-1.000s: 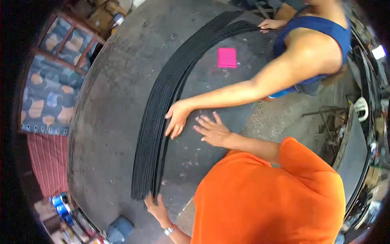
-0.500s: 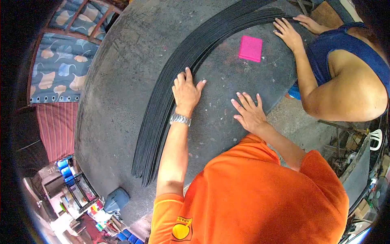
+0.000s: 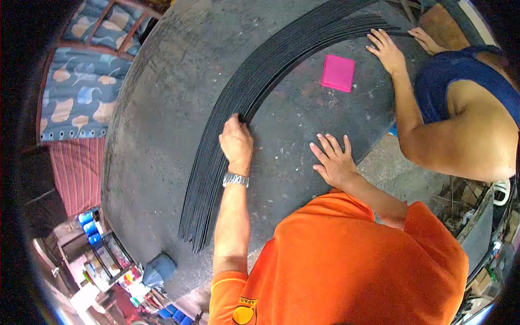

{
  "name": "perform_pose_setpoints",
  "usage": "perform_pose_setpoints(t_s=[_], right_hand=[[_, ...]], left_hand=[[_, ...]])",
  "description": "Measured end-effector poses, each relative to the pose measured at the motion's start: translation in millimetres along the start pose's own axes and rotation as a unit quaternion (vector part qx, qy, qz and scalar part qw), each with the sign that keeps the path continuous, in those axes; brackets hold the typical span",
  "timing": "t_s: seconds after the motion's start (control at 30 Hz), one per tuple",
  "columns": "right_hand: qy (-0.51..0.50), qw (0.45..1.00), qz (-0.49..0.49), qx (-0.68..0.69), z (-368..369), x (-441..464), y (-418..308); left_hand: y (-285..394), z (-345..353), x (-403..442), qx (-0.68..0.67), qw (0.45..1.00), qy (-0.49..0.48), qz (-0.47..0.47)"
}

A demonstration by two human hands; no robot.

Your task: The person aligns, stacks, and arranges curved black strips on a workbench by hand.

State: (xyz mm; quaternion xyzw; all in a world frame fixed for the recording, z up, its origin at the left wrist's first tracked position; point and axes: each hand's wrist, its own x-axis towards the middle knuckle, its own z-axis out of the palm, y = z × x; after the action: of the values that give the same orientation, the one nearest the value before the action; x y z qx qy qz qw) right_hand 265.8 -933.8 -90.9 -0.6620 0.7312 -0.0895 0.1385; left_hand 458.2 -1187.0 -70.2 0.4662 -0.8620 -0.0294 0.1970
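Observation:
A wide bundle of long, thin black strips [image 3: 216,127] curves over the dark table [image 3: 157,130]. My left hand [image 3: 236,143], with a metal watch at the wrist, is at the bundle's inner edge, its fingers bent and closed on the strips. The fingertips are partly hidden. Flat on the tabletop to the right lies my right hand [image 3: 336,161], fingers spread and holding nothing. A bright pink square object [image 3: 338,73] rests inside the curve, above my right hand.
At the upper right a co-worker in a dark blue top [image 3: 449,81] has one hand [image 3: 388,53] on the table and another [image 3: 427,41] near the strip ends. A dark cap-like item [image 3: 160,270] sits at the lower left edge. Patterned cloth [image 3: 81,95] hangs left.
Since half a second ago, my left hand has moved down along the bundle and its fingers have closed. A second earlier, the co-worker's hand was at mid-bundle; it has withdrawn to the upper right.

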Motion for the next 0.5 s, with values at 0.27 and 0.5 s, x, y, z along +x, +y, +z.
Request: perform_pose_setpoints(t_s=[0.27,0.5], right_hand=[[0.015,1.000,0.001,0.008,-4.2,-2.0,2.7],[0.040,0.999,0.004,0.008,1.1,-4.8,3.3]], left_hand=[[3.6,3.2,0.6,0.019,0.999,-0.033,-0.005],[21.0,-14.5,-19.9,0.001,0.999,0.018,0.030]])
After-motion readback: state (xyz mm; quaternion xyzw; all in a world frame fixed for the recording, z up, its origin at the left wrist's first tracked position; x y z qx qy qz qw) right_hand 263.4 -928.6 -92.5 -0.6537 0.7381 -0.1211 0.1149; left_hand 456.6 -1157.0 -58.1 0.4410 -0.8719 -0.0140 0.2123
